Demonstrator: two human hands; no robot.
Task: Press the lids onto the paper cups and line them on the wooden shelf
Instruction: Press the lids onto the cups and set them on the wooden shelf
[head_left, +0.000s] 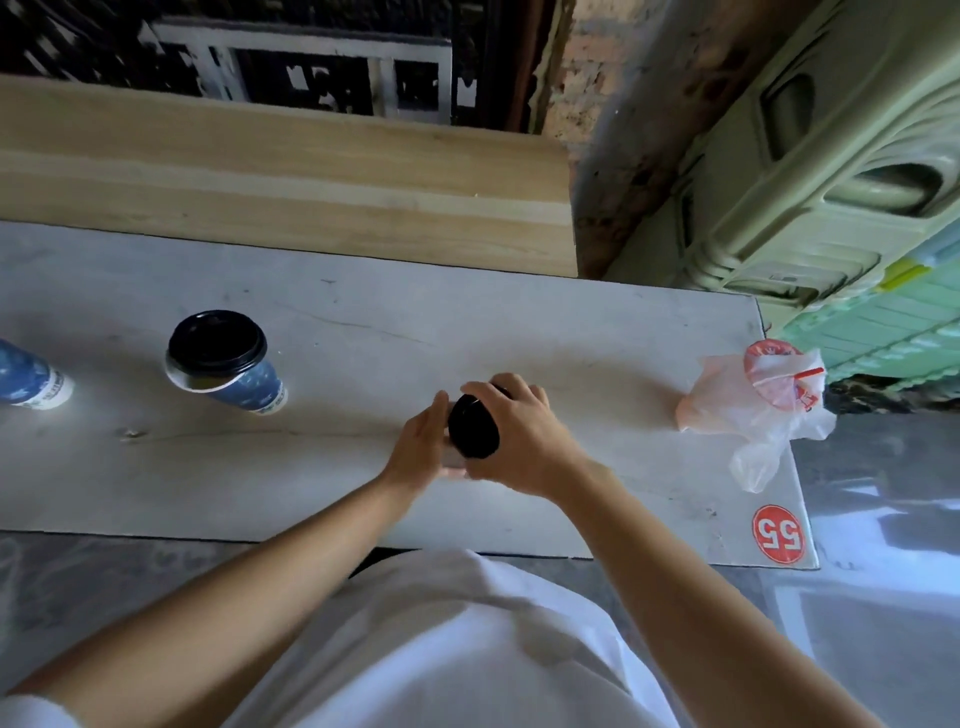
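The right hand (519, 431) was curled down over a black lid (472, 427), fingers clamped on its rim, near the middle of the grey surface (597, 338). The left hand (421, 441) lay against the side just beneath the lid, thumb up beside it. The paper cup it presumably steadied was almost wholly hidden, and I could not tell whether those fingers closed round anything. The lid looked tilted towards the camera, so the likeliest failure was a lopsided press: one edge snapping on while the other rode up, or the thin paper wall buckling if the force came down off-centre. A loose hold below would let the cup skid or tip. To the left a lidded cup (223, 364) stood on the surface, its lid seemingly sitting askew, with another blue cup (28, 379) at the frame edge. Neither was on the wooden shelf (285, 171) behind, so a careless reach past them might knock one over.
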